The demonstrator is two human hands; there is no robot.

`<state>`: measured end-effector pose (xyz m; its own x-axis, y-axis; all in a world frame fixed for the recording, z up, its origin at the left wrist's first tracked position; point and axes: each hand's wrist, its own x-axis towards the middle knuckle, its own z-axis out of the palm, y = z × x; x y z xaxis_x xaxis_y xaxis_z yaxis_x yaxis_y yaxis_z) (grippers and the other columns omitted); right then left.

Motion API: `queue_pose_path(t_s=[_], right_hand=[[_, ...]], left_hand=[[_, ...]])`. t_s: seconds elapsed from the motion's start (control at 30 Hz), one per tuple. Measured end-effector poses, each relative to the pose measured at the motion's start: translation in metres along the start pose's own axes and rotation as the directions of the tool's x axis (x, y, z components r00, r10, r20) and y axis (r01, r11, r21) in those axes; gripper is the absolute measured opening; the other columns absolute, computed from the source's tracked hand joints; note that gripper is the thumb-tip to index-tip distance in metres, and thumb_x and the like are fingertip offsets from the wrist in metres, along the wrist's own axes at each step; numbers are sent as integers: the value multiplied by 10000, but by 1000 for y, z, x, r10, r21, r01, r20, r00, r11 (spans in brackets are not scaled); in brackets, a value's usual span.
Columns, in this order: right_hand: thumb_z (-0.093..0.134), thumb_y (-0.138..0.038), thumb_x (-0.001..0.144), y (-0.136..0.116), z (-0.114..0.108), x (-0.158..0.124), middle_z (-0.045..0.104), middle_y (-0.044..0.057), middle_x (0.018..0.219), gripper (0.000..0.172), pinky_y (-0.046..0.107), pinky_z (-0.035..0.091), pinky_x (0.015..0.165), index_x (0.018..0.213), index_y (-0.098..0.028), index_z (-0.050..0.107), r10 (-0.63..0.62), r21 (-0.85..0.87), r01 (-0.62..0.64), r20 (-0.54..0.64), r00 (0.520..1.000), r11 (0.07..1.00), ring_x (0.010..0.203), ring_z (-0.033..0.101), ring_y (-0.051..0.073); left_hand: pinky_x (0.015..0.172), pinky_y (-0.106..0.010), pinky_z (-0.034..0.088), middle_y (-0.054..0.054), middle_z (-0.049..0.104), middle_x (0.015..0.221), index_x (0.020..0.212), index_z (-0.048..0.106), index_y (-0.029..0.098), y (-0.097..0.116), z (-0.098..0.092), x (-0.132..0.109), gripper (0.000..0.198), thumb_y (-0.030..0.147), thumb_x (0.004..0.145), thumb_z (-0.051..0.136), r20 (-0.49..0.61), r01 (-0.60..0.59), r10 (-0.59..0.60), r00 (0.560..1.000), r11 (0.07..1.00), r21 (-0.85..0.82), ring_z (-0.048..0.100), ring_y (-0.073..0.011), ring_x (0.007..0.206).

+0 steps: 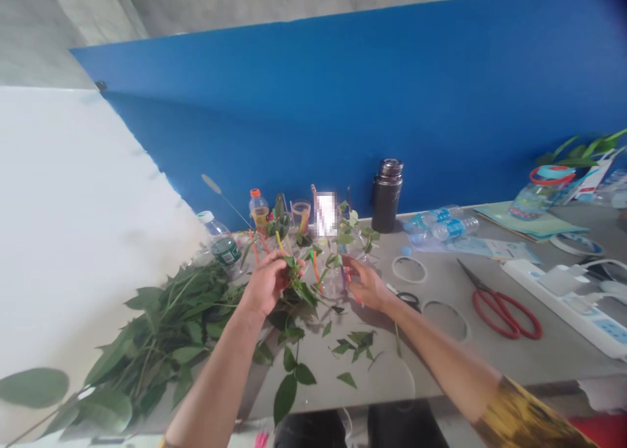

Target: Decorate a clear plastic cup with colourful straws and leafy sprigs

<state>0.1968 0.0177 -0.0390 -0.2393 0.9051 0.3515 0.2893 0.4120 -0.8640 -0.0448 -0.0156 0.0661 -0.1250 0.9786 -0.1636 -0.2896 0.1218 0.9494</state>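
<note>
My left hand [267, 281] is closed, thumb and fingers pinching a small leafy green sprig [294, 275]. My right hand [366, 285] is wrapped round the side of a clear plastic container [332, 285], from which coloured straws and a few leafy stems stick up. The container rests on the grey table [353, 376] between both hands; its lower outline is hard to make out. A large heap of leafy branches [186, 324] lies left of my left hand. Cut leaves [356, 345] are scattered on the table below the hands.
Behind the hands stand an orange-capped bottle [259, 211] and a dark thermos [386, 196]. A green-labelled bottle [223, 245] leans at left. To the right lie red-handled scissors [507, 311], tape rolls [409, 270], small water bottles [455, 227] and a power strip [563, 307]. A blue panel [343, 108] closes the back.
</note>
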Motion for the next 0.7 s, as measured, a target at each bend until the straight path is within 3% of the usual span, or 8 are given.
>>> queue_pose_path(t_s=[0.07,0.17,0.27,0.37,0.47,0.6,0.7], right_hand=[[581,-118,734,0,-5,-1,735,90,1291,611,413,544,976,1330,-219,671,27,-51,-27,-17,1000,998,1075,708,260],[580,-224,829,-14,-17,-5,795,78,1076,307,368,562,824,1076,-209,762,48,-152,-72,-152,987,986,869,721,237],[596,-299,884,-47,-26,-13,771,42,816,186,300,523,695,867,-213,760,-60,-164,24,-217,974,986,684,663,184],[624,-301,907,-82,-23,-22,746,15,742,172,253,489,627,833,-216,754,-169,-73,167,-32,985,983,642,641,152],[616,-289,923,-101,-10,-26,774,25,840,167,253,494,653,932,-229,771,-212,-65,215,42,976,975,709,673,158],[592,-252,914,-97,8,-22,781,36,876,199,247,488,631,988,-227,776,-171,-18,171,8,985,985,727,680,164],[647,-274,877,-90,16,-19,749,15,811,200,227,453,572,1019,-209,772,-137,71,132,69,988,989,631,607,136]], left_hand=[[504,-229,480,6,719,649,826,537,202,1,0,-4,296,208,563,674,-22,-37,36,999,999,-16,702,-181,559],[538,-240,489,20,702,626,827,539,203,3,-3,-9,295,221,565,675,-42,-104,102,994,994,-40,708,-183,577],[546,-249,479,20,706,641,841,533,211,5,-2,-18,304,239,581,686,-26,-151,150,988,987,-58,717,-196,609],[568,-256,485,17,709,657,843,531,214,5,3,-29,298,248,599,698,3,-183,184,983,982,-44,724,-204,648],[616,-283,519,6,719,681,846,536,215,5,11,-42,277,259,639,714,20,-215,215,976,977,8,727,-214,685],[658,-295,534,-13,737,727,871,563,215,5,22,-58,223,271,727,725,89,-284,277,957,956,72,728,-217,742],[673,-287,535,-30,743,756,851,582,207,1,27,-65,198,283,753,735,144,-281,266,953,955,95,725,-211,752]])
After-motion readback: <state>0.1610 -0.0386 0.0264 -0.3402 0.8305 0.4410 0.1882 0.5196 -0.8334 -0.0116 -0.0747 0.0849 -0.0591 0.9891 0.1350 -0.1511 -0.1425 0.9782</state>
